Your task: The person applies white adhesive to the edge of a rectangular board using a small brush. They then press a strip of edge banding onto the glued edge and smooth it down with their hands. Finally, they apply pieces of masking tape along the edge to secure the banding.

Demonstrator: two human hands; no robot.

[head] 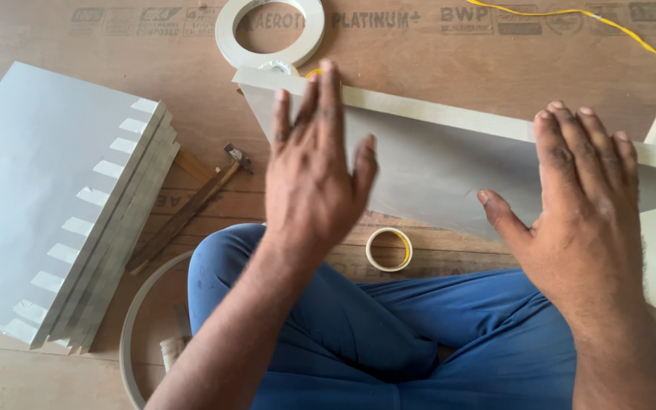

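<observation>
A pale grey board (434,163) is stood on edge across the plywood floor (495,53), just beyond the blue-trousered knees (389,334). The left hand (316,178) is spread flat against the board's near face, fingers reaching its top edge. The right hand (582,205) is laid open over the top edge, nothing gripped. A small tape roll (389,249) lies near; 1 stack of boards (62,205) and a hammer (191,209) lie left.

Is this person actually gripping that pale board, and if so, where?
No grip. Both hands are open: left hand and right hand lie flat-fingered at the top edge of the upright pale board.
</observation>
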